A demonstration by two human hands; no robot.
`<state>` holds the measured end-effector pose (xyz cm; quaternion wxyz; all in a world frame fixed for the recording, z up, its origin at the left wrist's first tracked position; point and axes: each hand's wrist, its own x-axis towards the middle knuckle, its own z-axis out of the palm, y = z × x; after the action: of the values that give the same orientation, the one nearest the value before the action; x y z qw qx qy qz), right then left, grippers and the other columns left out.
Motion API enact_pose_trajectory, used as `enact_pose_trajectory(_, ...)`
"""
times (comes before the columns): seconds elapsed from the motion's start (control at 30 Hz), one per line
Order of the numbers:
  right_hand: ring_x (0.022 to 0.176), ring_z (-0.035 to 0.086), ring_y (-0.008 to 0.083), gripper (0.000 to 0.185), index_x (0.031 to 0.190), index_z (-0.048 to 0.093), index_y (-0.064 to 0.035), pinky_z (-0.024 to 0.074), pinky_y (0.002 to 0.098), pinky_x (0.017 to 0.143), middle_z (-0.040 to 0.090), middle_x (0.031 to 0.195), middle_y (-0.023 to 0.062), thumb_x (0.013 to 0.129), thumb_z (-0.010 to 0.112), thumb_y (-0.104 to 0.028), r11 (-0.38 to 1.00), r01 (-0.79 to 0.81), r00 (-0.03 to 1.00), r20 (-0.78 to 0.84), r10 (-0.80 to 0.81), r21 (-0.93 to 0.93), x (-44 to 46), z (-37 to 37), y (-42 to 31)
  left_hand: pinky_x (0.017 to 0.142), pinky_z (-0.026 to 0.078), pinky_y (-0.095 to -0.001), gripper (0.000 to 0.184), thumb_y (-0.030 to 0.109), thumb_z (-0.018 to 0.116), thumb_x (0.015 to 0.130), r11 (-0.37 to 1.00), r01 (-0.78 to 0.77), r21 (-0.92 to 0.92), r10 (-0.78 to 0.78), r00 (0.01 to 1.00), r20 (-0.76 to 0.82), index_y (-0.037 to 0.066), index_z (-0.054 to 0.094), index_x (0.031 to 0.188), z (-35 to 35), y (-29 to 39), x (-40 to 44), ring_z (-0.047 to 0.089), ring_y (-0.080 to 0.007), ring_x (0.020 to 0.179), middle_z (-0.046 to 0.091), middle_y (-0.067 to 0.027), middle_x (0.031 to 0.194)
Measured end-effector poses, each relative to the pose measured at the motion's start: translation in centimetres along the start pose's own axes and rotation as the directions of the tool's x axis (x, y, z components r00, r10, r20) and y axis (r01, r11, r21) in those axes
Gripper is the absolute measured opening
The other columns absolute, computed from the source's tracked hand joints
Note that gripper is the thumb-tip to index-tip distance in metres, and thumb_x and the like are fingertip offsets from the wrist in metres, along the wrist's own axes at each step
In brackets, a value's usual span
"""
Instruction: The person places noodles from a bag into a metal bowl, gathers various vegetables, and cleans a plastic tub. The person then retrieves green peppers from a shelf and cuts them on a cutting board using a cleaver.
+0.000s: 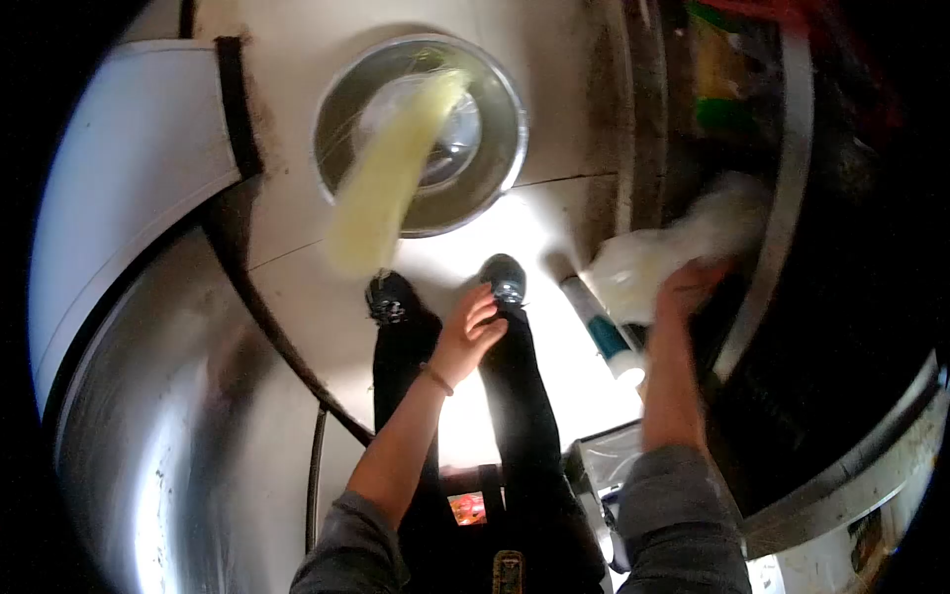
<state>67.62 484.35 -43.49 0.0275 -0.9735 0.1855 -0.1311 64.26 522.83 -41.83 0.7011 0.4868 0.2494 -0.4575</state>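
Observation:
My left hand (471, 335) hangs in the air above my legs, fingers loosely apart, with nothing in it. On the right, my right hand (693, 284) is against a whitish plastic bag (633, 272) beside the dark rack; its fingers look closed on the bag, though motion blurs them. A long pale yellow-green vegetable-like piece (396, 178) lies slantwise across a round metal basin (508, 178), its near end sticking out over the rim. I cannot make out its exact kind. Thin pale strands and a lighter round patch show inside the basin.
A white cylinder with a teal band (601, 330) lies on the tiled floor near my right foot. Shiny curved metal (168, 426) fills the left side. A metal-edged rack (792, 148) stands at right, with a yellow-green package (717, 74) in it.

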Motion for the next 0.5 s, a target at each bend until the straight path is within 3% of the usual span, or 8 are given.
enact_pose_trajectory(0.07,0.126,0.039,0.0305,0.058,0.139,0.035,-0.0069,0.0366,0.0493,0.101,0.038,0.139,0.0158,0.091,0.053,-0.034,0.749,0.112,0.911,0.368,0.184,-0.652,4.8,2.3,7.4,0.098,0.042,-0.036,0.057,0.019,0.062,0.087,0.985,0.171,-0.009,-0.171,0.979,-0.111,0.004,0.037,0.135,-3.5,-0.5,0.2,0.05,-0.0237,0.116,0.046,-0.0168,0.132)
enact_pose_trajectory(0.1,0.124,0.041,0.031,0.056,0.138,0.037,-0.0071,0.038,0.0509,0.099,0.04,0.138,0.0154,0.091,0.052,-0.035,0.236,0.593,0.72,0.638,0.272,-0.77,6.9,3.7,10.3,0.097,0.043,-0.0337,0.053,0.019,0.06,0.088,0.964,0.263,0.027,-0.254,0.95,-0.184,0.003,0.037,0.134,-5.0,-0.5,0.6,0.052,-0.0226,0.113,0.048,-0.0152,0.128)
enact_pose_trajectory(0.17,0.122,0.043,0.0319,0.054,0.136,0.042,-0.0073,0.0409,0.0541,0.096,0.043,0.137,0.0148,0.091,0.051,-0.036,-0.133,0.895,0.444,0.814,0.376,-0.427,9.0,5.2,13.0,0.095,0.044,-0.0343,0.05,0.019,0.059,0.089,0.966,0.237,-0.101,-0.256,0.919,-0.3,0.002,0.038,0.132,-7.8,-2.8,3.0,0.053,-0.0225,0.11,0.05,-0.0129,0.123)
enact_pose_trajectory(0.3,0.129,0.035,0.0303,0.057,0.138,0.038,-0.0091,0.0289,0.0483,0.108,0.037,0.141,0.0144,0.091,0.05,-0.04,0.235,0.742,0.452,0.727,0.517,-0.628,7.4,-0.7,3.9,0.088,0.05,-0.0328,0.037,0.018,0.057,0.091,0.756,0.034,-0.654,-0.317,0.893,-0.32,0.001,0.046,0.121,-7.4,-2.4,10.4,0.057,-0.0235,0.1,0.055,-0.0121,0.111)
enact_pose_trajectory(0.37,0.126,0.039,0.0304,0.053,0.136,0.041,-0.0067,0.0326,0.0434,0.107,0.04,0.139,0.0169,0.091,0.053,-0.031,0.673,0.165,0.652,0.592,0.474,-0.721,3.9,-3.2,2.6,0.083,0.053,-0.038,0.029,0.013,0.058,0.089,0.499,-0.195,-0.844,-0.303,0.873,-0.381,-0.002,0.049,0.113,-8.0,-3.8,15.1,0.058,-0.0273,0.096,0.055,-0.0161,0.104)
enact_pose_trajectory(0.43,0.127,0.039,0.0304,0.054,0.136,0.039,-0.0064,0.0309,0.0406,0.108,0.039,0.139,0.0171,0.09,0.055,-0.029,0.831,-0.435,0.742,0.386,0.549,-0.347,1.7,-4.8,0.3,0.073,0.056,-0.0427,0.028,0.004,0.059,0.084,0.324,-0.357,-0.876,-0.31,0.835,-0.455,-0.002,0.047,0.107,-7.1,-0.8,16.2,0.06,-0.0298,0.087,0.057,-0.0142,0.1)
enact_pose_trajectory(0.47,0.127,0.038,0.0309,0.057,0.137,0.037,-0.0058,0.0296,0.0418,0.109,0.04,0.139,0.0174,0.089,0.057,-0.028,0.74,-0.619,0.783,0.284,0.553,0.264,1.1,-6.1,-3.5,0.073,0.056,-0.0427,0.028,0.004,0.059,0.084,0.322,-0.358,-0.877,-0.312,0.834,-0.455,-0.002,0.047,0.107,-7.4,-1.0,16.8,0.06,-0.0298,0.087,0.057,-0.0142,0.1)
enact_pose_trajectory(0.5,0.128,0.037,0.0314,0.06,0.138,0.035,-0.0051,0.0284,0.043,0.109,0.04,0.138,0.0177,0.088,0.059,-0.028,0.377,-0.499,0.766,0.194,0.613,0.78,0.3,-6.9,-6.2,0.072,0.057,-0.0445,0.027,0.001,0.059,0.082,0.396,-0.367,-0.842,-0.345,0.79,-0.507,-0.003,0.046,0.106,-8.2,-1.8,17.2,0.06,-0.0311,0.088,0.056,-0.0149,0.101)
